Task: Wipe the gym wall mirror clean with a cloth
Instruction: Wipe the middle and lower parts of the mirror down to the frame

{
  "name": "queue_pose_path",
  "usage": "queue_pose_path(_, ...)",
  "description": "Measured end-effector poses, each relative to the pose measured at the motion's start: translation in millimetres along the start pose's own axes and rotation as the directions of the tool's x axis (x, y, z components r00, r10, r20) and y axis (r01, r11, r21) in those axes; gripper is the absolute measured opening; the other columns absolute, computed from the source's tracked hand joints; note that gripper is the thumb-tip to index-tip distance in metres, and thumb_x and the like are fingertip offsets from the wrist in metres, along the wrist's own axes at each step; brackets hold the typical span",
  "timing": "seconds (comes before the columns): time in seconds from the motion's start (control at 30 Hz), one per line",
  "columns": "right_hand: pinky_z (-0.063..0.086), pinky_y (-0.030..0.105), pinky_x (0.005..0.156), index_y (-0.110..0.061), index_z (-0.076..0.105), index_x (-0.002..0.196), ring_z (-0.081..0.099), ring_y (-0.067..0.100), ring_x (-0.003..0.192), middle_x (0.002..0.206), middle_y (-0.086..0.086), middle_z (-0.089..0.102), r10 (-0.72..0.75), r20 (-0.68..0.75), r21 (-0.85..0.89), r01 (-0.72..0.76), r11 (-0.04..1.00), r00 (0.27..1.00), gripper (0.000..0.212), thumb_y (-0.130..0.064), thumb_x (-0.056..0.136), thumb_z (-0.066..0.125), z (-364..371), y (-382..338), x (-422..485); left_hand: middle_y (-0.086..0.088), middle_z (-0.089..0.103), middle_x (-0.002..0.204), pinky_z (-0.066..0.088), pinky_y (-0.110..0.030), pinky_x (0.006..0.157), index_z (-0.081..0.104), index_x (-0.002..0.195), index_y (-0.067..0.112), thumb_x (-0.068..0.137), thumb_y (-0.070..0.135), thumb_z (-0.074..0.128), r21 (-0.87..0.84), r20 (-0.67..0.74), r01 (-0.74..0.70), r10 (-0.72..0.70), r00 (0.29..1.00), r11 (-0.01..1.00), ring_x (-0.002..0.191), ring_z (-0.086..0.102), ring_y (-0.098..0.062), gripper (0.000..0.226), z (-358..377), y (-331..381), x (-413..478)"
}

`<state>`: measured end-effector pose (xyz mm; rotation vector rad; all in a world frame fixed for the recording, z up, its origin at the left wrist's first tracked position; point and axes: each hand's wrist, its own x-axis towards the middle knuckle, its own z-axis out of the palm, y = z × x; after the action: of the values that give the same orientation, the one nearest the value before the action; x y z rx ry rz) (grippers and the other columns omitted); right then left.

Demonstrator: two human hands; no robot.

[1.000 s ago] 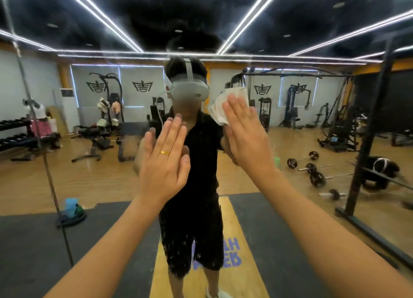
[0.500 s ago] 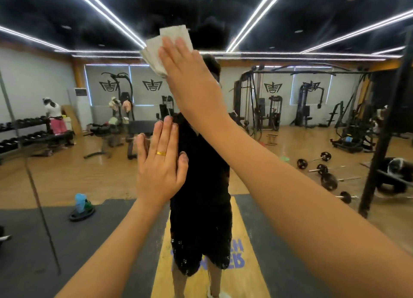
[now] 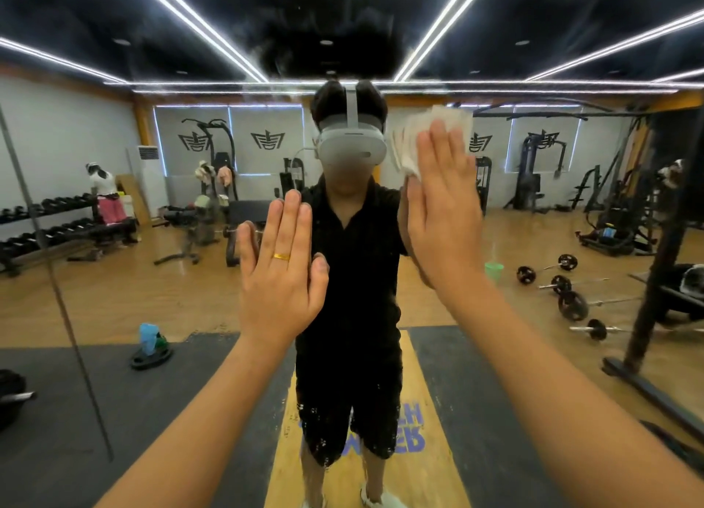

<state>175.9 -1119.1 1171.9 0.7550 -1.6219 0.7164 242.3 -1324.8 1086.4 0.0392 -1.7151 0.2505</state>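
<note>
The wall mirror (image 3: 114, 286) fills the whole view and reflects the gym and a person in black wearing a headset. My right hand (image 3: 444, 210) lies flat against the glass at head height, right of centre, pressing a white cloth (image 3: 407, 141) onto it. The cloth sticks out above and to the left of my fingers. My left hand (image 3: 282, 275), with a gold ring, rests flat on the glass lower down and to the left, fingers together, holding nothing. Small droplets speckle the mirror low in the middle.
A vertical seam (image 3: 57, 286) between mirror panels runs down the left side. In the reflection are dumbbell racks (image 3: 45, 225), weight machines, barbells (image 3: 564, 290) on a wooden floor, a green bucket (image 3: 494, 270), and a black rack post (image 3: 663, 248) at right.
My right hand with the cloth swept up to the upper left half a second ago and has come back down to the right. The left hand stayed planted on the glass.
</note>
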Motion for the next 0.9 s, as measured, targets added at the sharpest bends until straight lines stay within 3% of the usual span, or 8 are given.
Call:
queue_pose_path(0.13, 0.007, 0.045, 0.130, -0.007, 0.023, 0.161, 0.011, 0.027, 0.158, 0.170, 0.011, 0.019, 0.091, -0.079, 0.035, -0.089, 0.995, 0.993, 0.054, -0.022, 0.110, 0.030, -8, -7, 56, -0.011, 0.017, 0.171, 0.019, -0.064, 0.124, 0.024, 0.163, 0.006, 0.108, 0.032, 0.028, 0.000, -0.015, -0.008, 0.008, 1.000, 1.000, 0.159, 0.016, -0.027, 0.061, 3, -2, 1)
queue_pose_path(0.23, 0.008, 0.044, 0.130, -0.006, 0.023, 0.161, 0.009, 0.025, 0.158, 0.170, 0.012, 0.019, 0.118, -0.098, 0.035, -0.115, 0.993, 0.988, 0.053, -0.022, 0.111, 0.033, 6, -21, 28, -0.010, 0.016, 0.171, 0.020, -0.065, 0.123, 0.024, 0.162, 0.005, 0.108, 0.031, 0.029, -0.006, -0.017, -0.011, 0.011, 1.000, 1.000, 0.159, 0.016, -0.027, 0.061, 3, -1, 1)
queue_pose_path(0.4, 0.011, 0.043, 0.130, -0.005, 0.033, 0.159, 0.016, 0.026, 0.157, 0.167, 0.012, 0.028, -0.069, 0.010, -0.010, 0.069, 0.998, 0.998, 0.053, -0.014, 0.108, 0.046, 19, -18, -36, -0.010, 0.016, 0.171, 0.015, -0.061, 0.126, 0.024, 0.162, 0.006, 0.108, 0.031, 0.030, -0.007, -0.011, -0.009, 0.009, 1.000, 1.000, 0.159, 0.016, -0.027, 0.061, 2, -1, 0)
queue_pose_path(0.53, 0.010, 0.043, 0.129, -0.005, 0.032, 0.159, 0.018, 0.029, 0.157, 0.168, 0.014, 0.027, -0.128, 0.028, -0.005, 0.128, 0.992, 0.991, 0.052, -0.018, 0.109, 0.039, 16, -29, 17, -0.010, 0.018, 0.171, 0.012, -0.058, 0.127, 0.026, 0.162, 0.006, 0.107, 0.031, 0.030, -0.003, -0.025, 0.002, -0.002, 1.000, 1.000, 0.158, 0.019, -0.028, 0.060, 2, 1, 0)
queue_pose_path(0.63, 0.015, 0.047, 0.126, -0.005, 0.037, 0.156, 0.025, 0.032, 0.155, 0.165, 0.015, 0.032, -0.195, -0.006, -0.005, 0.195, 0.981, 0.981, 0.052, -0.014, 0.106, 0.048, 26, -57, 66, -0.010, 0.019, 0.171, 0.013, -0.058, 0.126, 0.027, 0.162, 0.006, 0.107, 0.031, 0.032, -0.003, -0.033, 0.002, -0.002, 0.999, 1.000, 0.158, 0.020, -0.028, 0.061, 2, 3, 1)
queue_pose_path(0.77, 0.010, 0.043, 0.126, -0.010, 0.033, 0.159, 0.022, 0.031, 0.156, 0.168, 0.012, 0.028, -0.432, 0.126, -0.125, 0.446, 0.886, 0.893, 0.060, -0.012, 0.103, 0.056, 50, -97, 108, -0.011, 0.020, 0.170, 0.015, -0.059, 0.126, 0.030, 0.161, 0.005, 0.106, 0.031, 0.034, -0.029, -0.035, 0.000, -0.001, 0.999, 1.000, 0.158, 0.022, -0.028, 0.061, 1, 2, 2)
queue_pose_path(0.9, 0.008, 0.040, 0.125, -0.011, 0.038, 0.157, 0.026, 0.028, 0.155, 0.165, 0.010, 0.033, -0.607, 0.224, -0.057, 0.632, 0.773, 0.762, 0.059, -0.011, 0.102, 0.058, 49, -95, 111, -0.012, 0.022, 0.169, 0.014, -0.059, 0.127, 0.032, 0.160, 0.004, 0.106, 0.031, 0.035, -0.030, -0.025, 0.005, -0.006, 1.000, 1.000, 0.158, 0.021, -0.028, 0.060, 0, 0, 4)
